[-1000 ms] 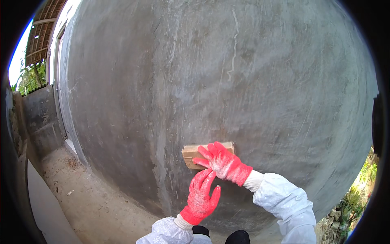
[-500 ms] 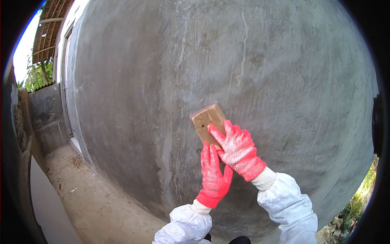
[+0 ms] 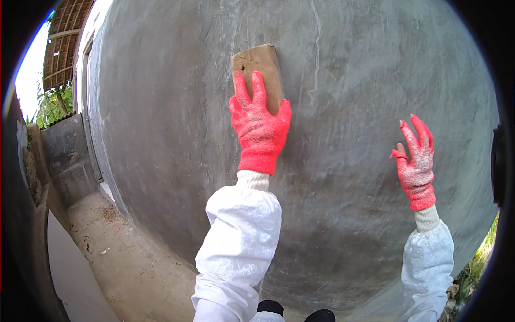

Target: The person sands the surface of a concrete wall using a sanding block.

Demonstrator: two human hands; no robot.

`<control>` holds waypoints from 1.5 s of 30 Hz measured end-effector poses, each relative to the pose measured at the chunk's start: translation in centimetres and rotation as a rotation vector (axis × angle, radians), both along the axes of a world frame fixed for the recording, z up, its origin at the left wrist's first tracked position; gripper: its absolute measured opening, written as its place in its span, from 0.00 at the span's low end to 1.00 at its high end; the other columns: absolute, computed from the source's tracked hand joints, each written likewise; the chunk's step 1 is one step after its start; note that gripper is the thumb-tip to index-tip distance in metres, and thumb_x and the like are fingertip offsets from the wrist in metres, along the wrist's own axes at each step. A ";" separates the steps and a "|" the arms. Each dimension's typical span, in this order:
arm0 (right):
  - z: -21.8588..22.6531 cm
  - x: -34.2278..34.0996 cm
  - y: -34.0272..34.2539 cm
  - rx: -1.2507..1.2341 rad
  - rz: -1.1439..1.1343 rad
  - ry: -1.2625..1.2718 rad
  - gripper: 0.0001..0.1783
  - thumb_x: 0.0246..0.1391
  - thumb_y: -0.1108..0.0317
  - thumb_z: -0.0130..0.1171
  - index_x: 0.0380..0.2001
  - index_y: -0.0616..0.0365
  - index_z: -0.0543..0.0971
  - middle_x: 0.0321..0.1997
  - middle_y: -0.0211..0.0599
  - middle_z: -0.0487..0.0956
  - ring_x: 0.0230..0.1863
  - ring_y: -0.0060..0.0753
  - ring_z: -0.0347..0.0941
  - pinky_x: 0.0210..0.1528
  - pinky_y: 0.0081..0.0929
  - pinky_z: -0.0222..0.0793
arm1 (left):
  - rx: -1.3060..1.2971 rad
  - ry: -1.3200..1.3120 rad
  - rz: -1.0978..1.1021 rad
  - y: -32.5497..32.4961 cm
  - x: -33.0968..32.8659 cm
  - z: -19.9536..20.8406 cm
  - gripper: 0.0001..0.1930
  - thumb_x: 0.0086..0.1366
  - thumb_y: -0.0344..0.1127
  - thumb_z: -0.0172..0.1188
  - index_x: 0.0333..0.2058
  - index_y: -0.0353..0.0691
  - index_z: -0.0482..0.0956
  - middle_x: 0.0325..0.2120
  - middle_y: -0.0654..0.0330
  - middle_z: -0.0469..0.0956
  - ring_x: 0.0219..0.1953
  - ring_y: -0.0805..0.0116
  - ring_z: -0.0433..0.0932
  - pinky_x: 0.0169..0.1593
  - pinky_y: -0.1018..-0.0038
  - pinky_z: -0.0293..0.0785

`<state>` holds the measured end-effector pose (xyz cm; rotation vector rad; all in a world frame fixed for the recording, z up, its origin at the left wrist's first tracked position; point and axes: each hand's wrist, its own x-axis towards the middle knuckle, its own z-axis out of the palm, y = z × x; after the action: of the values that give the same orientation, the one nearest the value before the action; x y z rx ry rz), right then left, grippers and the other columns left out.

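The wooden block [image 3: 268,70] has moved higher up the grey wall [image 3: 343,150] since the earlier frame, and your right hand [image 3: 417,169] has left it. Your left hand [image 3: 260,129] has hold of the block, two fingers spread over its face, thumb at its right edge; its top extends beyond your fingertips. Your right hand, well apart to the right, is empty, fingers parted and loosely bent.
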<state>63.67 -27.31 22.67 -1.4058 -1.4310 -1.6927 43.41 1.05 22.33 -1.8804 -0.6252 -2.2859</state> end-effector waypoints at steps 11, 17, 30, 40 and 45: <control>-2.6 3.5 -2.5 -0.030 -0.275 -0.060 0.37 0.44 0.74 0.63 0.62 0.54 0.72 0.70 0.41 0.65 0.72 0.54 0.57 0.74 0.50 0.50 | 0.085 0.229 0.017 2.4 -1.7 -21.7 0.49 0.52 0.38 0.72 0.70 0.45 0.55 0.70 0.37 0.50 0.67 0.33 0.55 0.65 0.44 0.57; -2.7 3.6 -2.6 -0.002 -0.291 -0.047 0.36 0.44 0.75 0.63 0.61 0.54 0.73 0.69 0.41 0.66 0.71 0.53 0.58 0.74 0.50 0.51 | 0.117 0.127 0.030 5.1 -3.0 -7.0 0.44 0.56 0.34 0.68 0.70 0.45 0.57 0.71 0.43 0.51 0.70 0.40 0.54 0.69 0.53 0.55; -3.5 4.4 -2.7 0.036 -0.245 0.009 0.41 0.40 0.79 0.65 0.63 0.51 0.72 0.71 0.35 0.65 0.73 0.50 0.55 0.73 0.44 0.52 | 0.096 0.140 0.026 8.8 -5.7 -8.0 0.42 0.59 0.35 0.68 0.70 0.46 0.58 0.71 0.43 0.51 0.70 0.41 0.53 0.70 0.54 0.53; -3.6 4.8 -3.2 0.061 -0.225 0.018 0.37 0.42 0.79 0.64 0.61 0.53 0.73 0.68 0.35 0.68 0.72 0.49 0.58 0.71 0.42 0.57 | 0.050 0.250 -0.021 7.2 -5.0 -29.6 0.49 0.55 0.36 0.69 0.73 0.49 0.51 0.70 0.36 0.45 0.71 0.31 0.48 0.68 0.43 0.54; -3.5 4.3 -3.3 0.042 -0.278 -0.006 0.36 0.42 0.78 0.64 0.60 0.53 0.74 0.68 0.34 0.69 0.71 0.49 0.59 0.71 0.41 0.57 | 0.130 0.209 -0.023 7.2 -4.3 -10.6 0.42 0.60 0.34 0.66 0.71 0.47 0.56 0.71 0.44 0.49 0.72 0.41 0.51 0.70 0.54 0.52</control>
<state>68.01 -30.59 19.19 -1.6383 -1.2394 -1.8841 39.11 8.28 11.77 -2.0353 -0.4192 -2.0501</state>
